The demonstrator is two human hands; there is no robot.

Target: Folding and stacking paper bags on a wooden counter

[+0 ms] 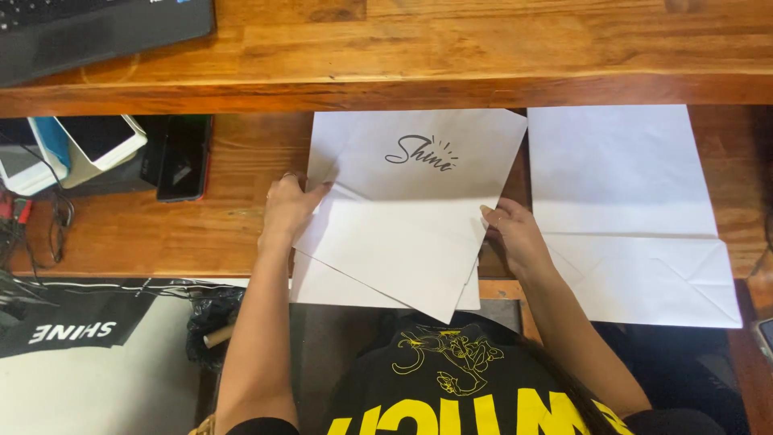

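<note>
Left hand [286, 208] pinches the left edge of a flat white paper bag [403, 234] lying tilted on the wooden table [201, 234]; right hand [515, 238] grips its right edge, fingers pressed together. A second white bag [628, 209] lies just beside it, to the right

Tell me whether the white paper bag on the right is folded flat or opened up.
Folded flat: the white paper bag lies flush on the wooden table, bottom creased over.

1. The place looks like a small workroom or shop back office, with a varnished wooden plank table [201, 234] set under a raised wooden shelf [483, 48].
2. A dark laptop computer [88, 28] sits on that shelf.
3. Flat white paper bags [620, 209] lie spread out, beside boxed white gadgets [97, 141] and tangled black cables [48, 234].
</note>
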